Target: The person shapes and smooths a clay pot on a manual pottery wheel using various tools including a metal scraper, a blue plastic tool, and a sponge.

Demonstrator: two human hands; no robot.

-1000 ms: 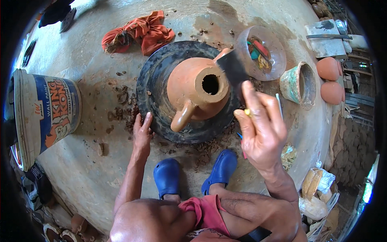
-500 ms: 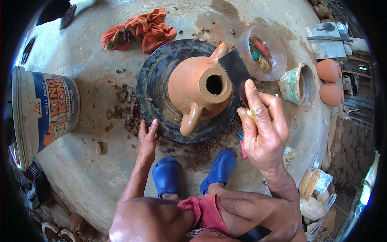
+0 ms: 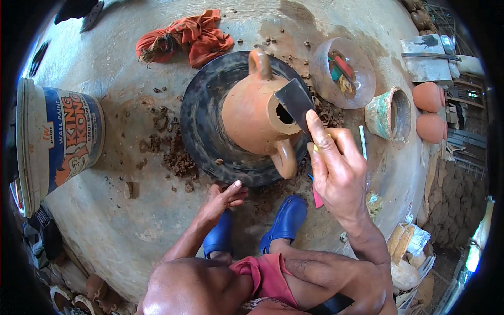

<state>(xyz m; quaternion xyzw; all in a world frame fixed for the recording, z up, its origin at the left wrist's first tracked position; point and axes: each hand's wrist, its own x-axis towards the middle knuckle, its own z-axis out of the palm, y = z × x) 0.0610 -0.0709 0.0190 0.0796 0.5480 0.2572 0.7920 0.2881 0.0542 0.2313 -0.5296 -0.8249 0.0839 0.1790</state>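
1. Seen from above: a clay pot [image 3: 252, 118], orange-brown, sitting on a round black wheel [image 3: 202, 131] set on a pale concrete floor [image 3: 115, 220].
2. Two stubby handles on the pot, one pointing away at the top, one pointing toward the person at the bottom; round mouth tilted toward the right.
3. Right hand [image 3: 338, 168] raised just right of the pot, fingers [image 3: 320, 139] clenched around a flat dark blade [image 3: 295, 102], forefinger stretched along it.
4. Blade resting against the rim of the pot's mouth, partly covering the opening.
5. Left hand [image 3: 223, 198] low at the near edge of the wheel, fingers loosely curled and grasping nothing, fingertips at the wheel's rim.
6. Blue clogs [image 3: 286, 220] on both feet just below the wheel; red shorts at the bottom of the view.
7. Crumbs of dark clay [image 3: 176, 155] scattered on the floor left of the wheel.
8. Orange-red rag [image 3: 184, 37] bunched beyond the wheel, upper left.
9. Large paint bucket [image 3: 58, 136] lying on its side, far left, well apart from the wheel.
10. Clear bowl [image 3: 341, 73] holding small coloured tools to the upper right; beside it a green-stained clay cup [image 3: 388, 115].
11. Two small round clay pots [image 3: 429, 110] at the far right edge.
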